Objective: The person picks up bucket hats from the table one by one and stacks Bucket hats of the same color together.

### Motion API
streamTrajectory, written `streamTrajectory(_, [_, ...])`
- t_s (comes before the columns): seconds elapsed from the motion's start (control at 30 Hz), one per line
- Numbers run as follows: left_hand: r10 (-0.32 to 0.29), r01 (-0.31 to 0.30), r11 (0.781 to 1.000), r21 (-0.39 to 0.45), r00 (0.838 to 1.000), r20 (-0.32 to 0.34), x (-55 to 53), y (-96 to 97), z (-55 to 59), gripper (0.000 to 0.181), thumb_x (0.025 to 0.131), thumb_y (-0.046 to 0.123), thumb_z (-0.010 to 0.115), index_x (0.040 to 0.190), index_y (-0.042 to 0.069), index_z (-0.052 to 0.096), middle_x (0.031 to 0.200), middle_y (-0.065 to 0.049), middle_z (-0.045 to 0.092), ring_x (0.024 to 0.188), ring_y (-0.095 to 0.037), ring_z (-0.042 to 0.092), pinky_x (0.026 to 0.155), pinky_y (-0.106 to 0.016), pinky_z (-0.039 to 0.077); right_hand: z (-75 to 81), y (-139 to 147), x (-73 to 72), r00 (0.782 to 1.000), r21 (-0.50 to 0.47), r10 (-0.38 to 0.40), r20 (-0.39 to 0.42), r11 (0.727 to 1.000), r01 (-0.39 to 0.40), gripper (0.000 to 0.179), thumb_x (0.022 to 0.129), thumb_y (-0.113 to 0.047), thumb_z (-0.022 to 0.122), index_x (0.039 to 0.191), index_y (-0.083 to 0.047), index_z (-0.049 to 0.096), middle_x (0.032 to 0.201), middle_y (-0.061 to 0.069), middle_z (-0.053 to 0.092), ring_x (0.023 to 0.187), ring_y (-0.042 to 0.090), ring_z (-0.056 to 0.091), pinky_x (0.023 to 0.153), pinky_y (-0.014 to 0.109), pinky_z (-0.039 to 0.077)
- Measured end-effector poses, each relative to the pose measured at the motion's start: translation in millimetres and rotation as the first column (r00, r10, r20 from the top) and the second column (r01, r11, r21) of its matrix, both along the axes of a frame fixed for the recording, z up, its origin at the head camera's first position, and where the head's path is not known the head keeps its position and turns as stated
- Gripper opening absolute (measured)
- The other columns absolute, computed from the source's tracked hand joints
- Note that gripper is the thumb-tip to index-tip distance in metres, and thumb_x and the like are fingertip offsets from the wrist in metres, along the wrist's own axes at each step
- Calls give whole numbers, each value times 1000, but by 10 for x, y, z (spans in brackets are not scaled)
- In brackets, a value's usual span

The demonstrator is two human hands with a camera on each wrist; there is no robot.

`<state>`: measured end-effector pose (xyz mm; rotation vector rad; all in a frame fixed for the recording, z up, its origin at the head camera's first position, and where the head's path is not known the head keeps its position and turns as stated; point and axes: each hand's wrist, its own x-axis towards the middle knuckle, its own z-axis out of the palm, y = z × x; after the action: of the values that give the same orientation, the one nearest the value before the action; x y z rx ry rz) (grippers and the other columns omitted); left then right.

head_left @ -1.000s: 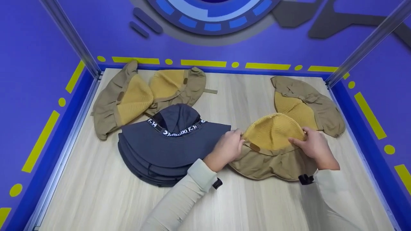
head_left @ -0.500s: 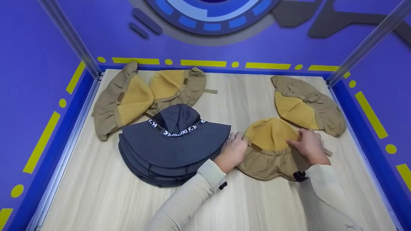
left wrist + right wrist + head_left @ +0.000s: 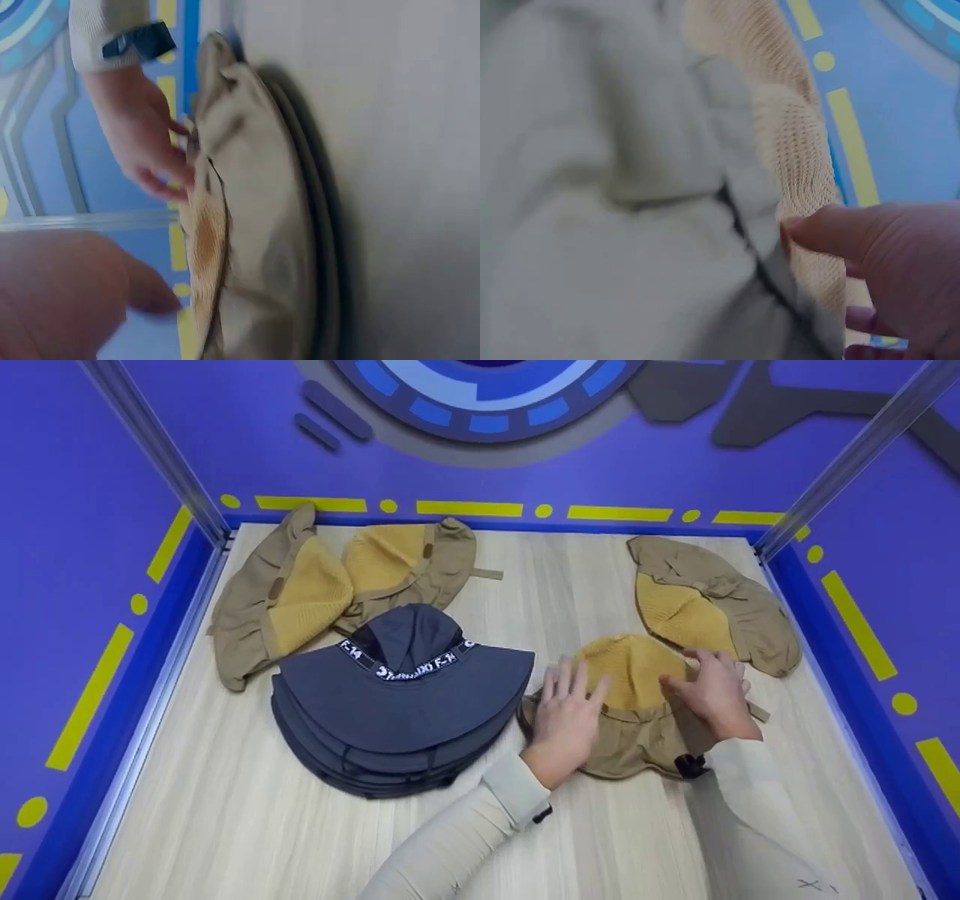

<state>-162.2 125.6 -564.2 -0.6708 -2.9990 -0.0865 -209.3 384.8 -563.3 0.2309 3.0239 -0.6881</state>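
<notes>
A sun hat (image 3: pixel 630 742) with a mustard knit crown and tan brim lies at the right centre of the table. My left hand (image 3: pixel 566 727) is over its left side, fingers spread and blurred; contact is unclear. At the opposite side, my right hand (image 3: pixel 716 690) holds the hat between thumb and fingers, near where crown meets brim. In the right wrist view, the thumb of that hand (image 3: pixel 907 255) presses the knit edge, while its other fingers are partly hidden. Layered brim edges of the hat (image 3: pixel 259 187) show in the left wrist view.
A stack of dark grey wide-brimmed hats (image 3: pixel 397 705) stands left of centre. Two similar tan hats (image 3: pixel 255 585) (image 3: pixel 409 559) lie at the back left. Another tan hat (image 3: pixel 720 604) lies at the back right. Blue-purple panels (image 3: pixel 540 472) border the table.
The hat has come down flatter onto the table. My left hand has let go of its left edge and moved right over the crown, fingers spreading. My right hand has shifted slightly.
</notes>
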Motion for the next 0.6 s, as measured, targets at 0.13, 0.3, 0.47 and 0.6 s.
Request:
streamTrajectory(0.13, [-146, 152, 987, -56, 984, 106, -6, 148, -63, 75, 99, 68, 46, 163, 46, 14, 174, 1, 8, 161, -32, 2, 129, -52, 11, 76, -45, -134, 992, -23, 20, -126, 999, -23, 53, 94, -28, 72, 138, -3, 58, 140, 32, 46, 128, 53, 37, 103, 69, 28])
streamTrajectory(0.3, [-156, 189, 971, -145, 965, 211, -100, 236, -207, 76, 95, 82, 26, 159, 54, -2, 175, 5, -5, 160, -37, -7, 129, -53, 5, 99, -5, -391, 975, 8, 94, -202, 995, -95, 46, 93, -18, 71, 135, -5, 59, 145, 28, 44, 132, 51, 35, 105, 71, 27])
streamTrajectory(0.47, [-113, 159, 980, -118, 939, 324, -126, 233, -269, 75, 91, 87, 27, 155, 61, -1, 175, 5, 1, 158, -47, -5, 129, -55, 5, 7, 182, -599, 981, 54, 120, -151, 992, -113, 56, 89, -22, 75, 140, -10, 56, 159, 30, 28, 142, 55, 23, 106, 76, 21])
streamTrajectory(0.6, [-107, 149, 985, -91, 927, 359, -111, 241, -272, 76, 89, 88, 31, 155, 62, 2, 175, 5, 1, 158, -46, -5, 129, -55, 3, -74, 350, -706, 994, 58, 97, -53, 994, -93, 77, 83, -29, 80, 150, -13, 46, 166, 31, 11, 147, 61, 11, 107, 83, 12])
